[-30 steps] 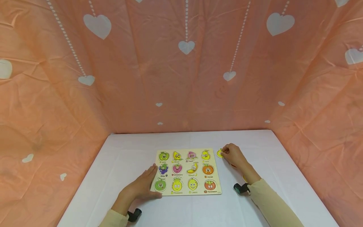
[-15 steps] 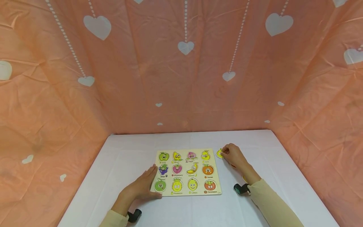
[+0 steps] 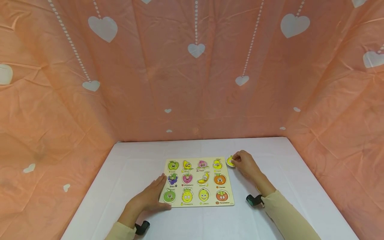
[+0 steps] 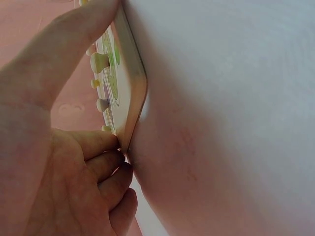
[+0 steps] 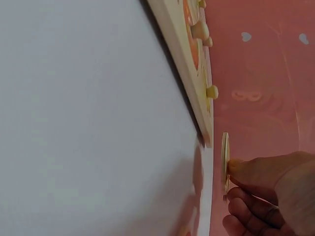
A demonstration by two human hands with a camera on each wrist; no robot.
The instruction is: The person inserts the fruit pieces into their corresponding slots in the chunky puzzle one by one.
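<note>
A wooden knobbed puzzle board (image 3: 211, 191) with rows of cartoon fruit lies flat on the white table. My left hand (image 3: 150, 196) rests at its near left corner, thumb along the front edge, fingertips at the left edge. Beyond the far right corner, my right hand (image 3: 246, 163) pinches a roundish yellow puzzle piece (image 3: 230, 161) between thumb and fingers. The right wrist view shows that piece (image 5: 225, 162) edge-on, raised above the tabletop just past the board's corner. Knobs (image 4: 100, 63) stand up from the board in the left wrist view.
White cloth covers the table (image 3: 132, 166), with a peach curtain (image 3: 198, 100) patterned with hearts behind and at both sides. Low in the right wrist view, an orange sliver (image 5: 185, 231) shows near the right hand. Black devices (image 3: 142, 227) sit at both wrists.
My right hand has shifted slightly left and away from me with the yellow piece, bringing it closer to the board's far right corner. The left hand and board stay put.
</note>
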